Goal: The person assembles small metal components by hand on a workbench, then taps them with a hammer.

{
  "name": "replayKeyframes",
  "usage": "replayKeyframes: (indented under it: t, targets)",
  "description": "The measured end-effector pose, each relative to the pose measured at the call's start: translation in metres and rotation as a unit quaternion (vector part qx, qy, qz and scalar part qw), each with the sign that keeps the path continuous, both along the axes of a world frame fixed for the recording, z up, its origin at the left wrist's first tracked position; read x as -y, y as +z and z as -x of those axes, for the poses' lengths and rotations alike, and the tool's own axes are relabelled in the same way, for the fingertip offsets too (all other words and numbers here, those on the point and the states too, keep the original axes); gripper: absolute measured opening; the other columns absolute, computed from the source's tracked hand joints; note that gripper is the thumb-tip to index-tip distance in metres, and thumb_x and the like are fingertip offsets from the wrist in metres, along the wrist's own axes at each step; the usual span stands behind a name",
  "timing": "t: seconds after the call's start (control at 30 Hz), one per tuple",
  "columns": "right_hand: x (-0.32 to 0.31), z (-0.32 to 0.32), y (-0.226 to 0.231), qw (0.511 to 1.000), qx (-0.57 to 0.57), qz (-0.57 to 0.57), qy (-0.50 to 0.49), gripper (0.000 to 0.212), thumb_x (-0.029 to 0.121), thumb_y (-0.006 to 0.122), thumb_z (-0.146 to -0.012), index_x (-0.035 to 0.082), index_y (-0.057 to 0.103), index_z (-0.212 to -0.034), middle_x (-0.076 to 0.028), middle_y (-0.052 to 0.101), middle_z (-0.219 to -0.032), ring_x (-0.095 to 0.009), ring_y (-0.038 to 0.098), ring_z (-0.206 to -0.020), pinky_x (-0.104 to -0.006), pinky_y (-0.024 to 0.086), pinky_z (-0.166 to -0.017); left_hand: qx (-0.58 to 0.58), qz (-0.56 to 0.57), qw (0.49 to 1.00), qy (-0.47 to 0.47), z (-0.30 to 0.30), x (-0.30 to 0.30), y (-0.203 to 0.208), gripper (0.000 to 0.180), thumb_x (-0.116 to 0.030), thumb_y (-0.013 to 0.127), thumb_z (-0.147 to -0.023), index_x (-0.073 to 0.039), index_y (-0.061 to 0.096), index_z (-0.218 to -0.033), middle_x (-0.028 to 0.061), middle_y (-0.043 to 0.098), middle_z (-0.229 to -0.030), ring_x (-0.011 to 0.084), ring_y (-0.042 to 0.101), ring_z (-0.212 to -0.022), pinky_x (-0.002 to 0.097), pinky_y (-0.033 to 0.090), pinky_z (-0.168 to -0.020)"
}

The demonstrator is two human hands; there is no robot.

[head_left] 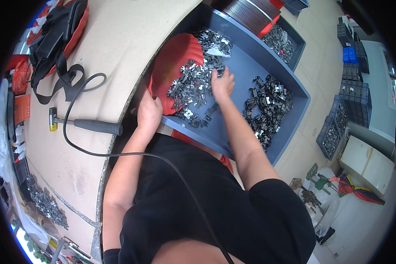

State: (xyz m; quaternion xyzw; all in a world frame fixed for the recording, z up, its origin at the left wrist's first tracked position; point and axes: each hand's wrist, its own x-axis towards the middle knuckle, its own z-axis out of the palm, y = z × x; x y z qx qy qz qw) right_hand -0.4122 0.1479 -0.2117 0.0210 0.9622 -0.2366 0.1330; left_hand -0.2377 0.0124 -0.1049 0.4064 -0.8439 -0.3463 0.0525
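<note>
A red tray with a scalloped rim [166,57] tilts over the left side of a large grey plastic bin [251,57]. My left hand [149,111] grips the tray's near left edge, thumb over the rim and the other fingers mostly hidden. Small black-and-silver metal parts [191,86] are heaped from the tray into the bin. At the right border of that heap is my right hand [223,83], fingers apart, touching or close to the parts; I see nothing held in it. A second pile of dark parts [268,105] lies at the bin's right side.
A hammer [97,126] rests on the table [88,176] at my left, near a black strap and bag [59,33]. A black cable [163,159] runs across my front. Beyond the bin stand a brown coil [246,15] and another parts bin [284,42]. Crates [354,88] line the right.
</note>
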Motion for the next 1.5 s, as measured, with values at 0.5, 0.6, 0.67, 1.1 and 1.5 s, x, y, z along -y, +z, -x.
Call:
replayKeyframes:
  t: [0.5, 0.6, 0.67, 1.1, 1.5]
  targets:
    - [0.079, -0.087, 0.075, 0.897, 0.036, 0.366, 0.247, 0.052, 0.029, 0.051, -0.080, 0.003, 0.038, -0.123, -0.022, 0.040, -0.118, -0.032, 0.041, -0.111, -0.0356, 0.030, -0.096, -0.009, -0.073, 0.997, 0.016, -0.003, 0.013, 0.003, 0.042, -0.010, 0.043, -0.076, 0.005, 0.034, -0.115, 0.0310, 0.050, -0.099, 0.0439, 0.049, -0.092, 0.0427, 0.040, -0.079]
    - [0.043, -0.069, 0.092, 0.868, 0.006, 0.388, 0.310, 0.041, 0.017, 0.050, -0.081, 0.005, 0.044, -0.119, -0.018, 0.043, -0.119, -0.030, 0.042, -0.110, -0.0336, 0.033, -0.093, 0.019, -0.132, 0.991, 0.022, 0.002, 0.013, 0.006, 0.048, -0.010, 0.043, -0.077, 0.004, 0.028, -0.120, 0.0315, 0.048, -0.103, 0.0437, 0.048, -0.094, 0.0420, 0.040, -0.081]
    - [0.010, -0.056, 0.094, 0.925, -0.030, 0.288, 0.247, 0.037, 0.016, 0.051, -0.079, 0.001, 0.046, -0.113, -0.020, 0.046, -0.109, -0.031, 0.047, -0.099, -0.0383, 0.038, -0.086, 0.049, -0.096, 0.994, 0.012, -0.001, 0.015, -0.002, 0.049, -0.010, 0.044, -0.076, 0.003, 0.030, -0.121, 0.0299, 0.048, -0.105, 0.0418, 0.048, -0.097, 0.0407, 0.040, -0.083]
    - [-0.041, -0.112, -0.001, 0.947, 0.235, 0.207, -0.073, 0.072, 0.019, 0.054, -0.074, 0.005, 0.014, -0.132, -0.026, 0.034, -0.115, -0.037, 0.047, -0.097, -0.0406, 0.049, -0.069, -0.042, -0.117, 0.985, -0.119, 0.000, 0.012, 0.001, 0.060, 0.001, 0.048, -0.076, -0.007, 0.024, -0.131, 0.0224, 0.041, -0.123, 0.0317, 0.042, -0.113, 0.0341, 0.036, -0.092]
    - [0.040, -0.080, 0.089, 0.776, 0.334, 0.521, -0.123, 0.070, 0.001, 0.047, -0.077, 0.003, 0.004, -0.133, -0.022, 0.041, -0.107, -0.025, 0.053, -0.085, -0.0329, 0.052, -0.070, 0.002, -0.240, 0.971, 0.015, -0.001, 0.028, -0.028, 0.033, -0.021, 0.039, -0.082, 0.004, 0.047, -0.104, 0.0215, 0.057, -0.090, 0.0302, 0.057, -0.074, 0.0362, 0.043, -0.074]
